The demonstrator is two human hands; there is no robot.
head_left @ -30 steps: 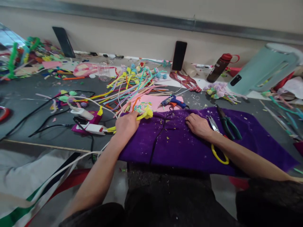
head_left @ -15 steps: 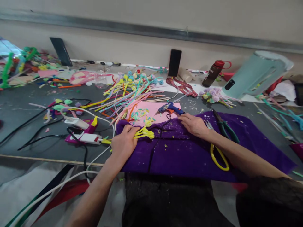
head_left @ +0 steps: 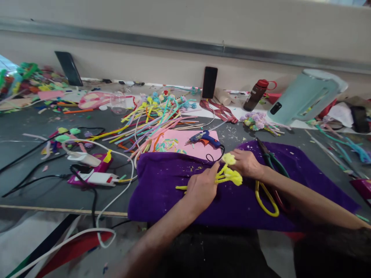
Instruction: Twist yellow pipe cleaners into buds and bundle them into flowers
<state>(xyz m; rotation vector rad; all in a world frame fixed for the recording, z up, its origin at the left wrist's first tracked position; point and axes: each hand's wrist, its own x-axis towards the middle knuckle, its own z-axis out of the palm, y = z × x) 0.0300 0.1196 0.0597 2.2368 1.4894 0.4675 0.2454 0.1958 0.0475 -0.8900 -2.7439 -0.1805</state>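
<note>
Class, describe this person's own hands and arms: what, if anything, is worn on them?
The left hand and right hand wear no gloves. No watch or bracelet shows; both forearms are uncovered. A black sleeve shows at right.

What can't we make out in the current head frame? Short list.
All head view:
Left hand: how many yellow stems it holds; its fingers cover them.
Right hand: gripping or just touching; fingertips behind the yellow flower heads.
Scissors: blades, hidden by the right forearm.
Glue gun: glue at nozzle, too small.
Magenta object: cut off by right edge.
</note>
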